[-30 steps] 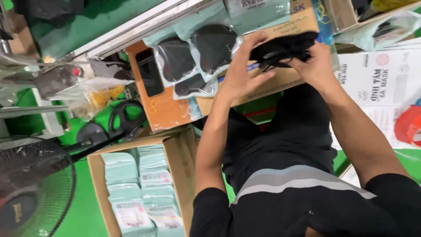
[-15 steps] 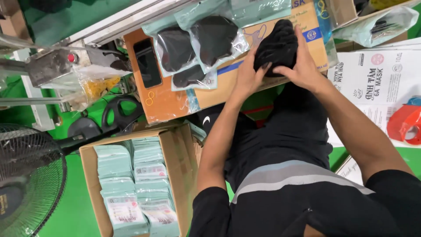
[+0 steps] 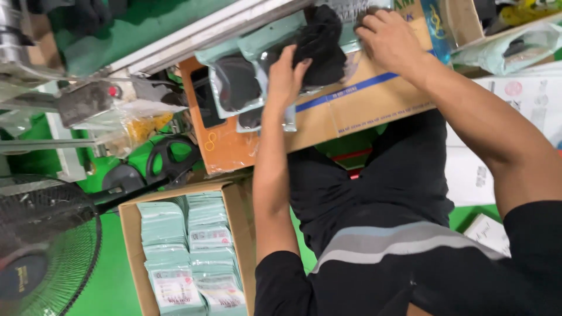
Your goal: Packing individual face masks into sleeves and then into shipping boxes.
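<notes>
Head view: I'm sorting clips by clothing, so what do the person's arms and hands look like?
Both forearms are bare below short black sleeves. The left hand and right hand wear no gloves, rings or watch that show. The black shirt has grey bands across it.

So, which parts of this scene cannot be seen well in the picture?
- Left hand: its palm is pressed on the stack of black masks, so the grip is hidden, head view.
- Right hand: fingertips reach the top edge; what they touch is unclear.
- Fan: cut off by the left and bottom edges.
- Box of pale green packets: lower part cut off by the bottom edge.
- Print on the packets: too small.
</notes>
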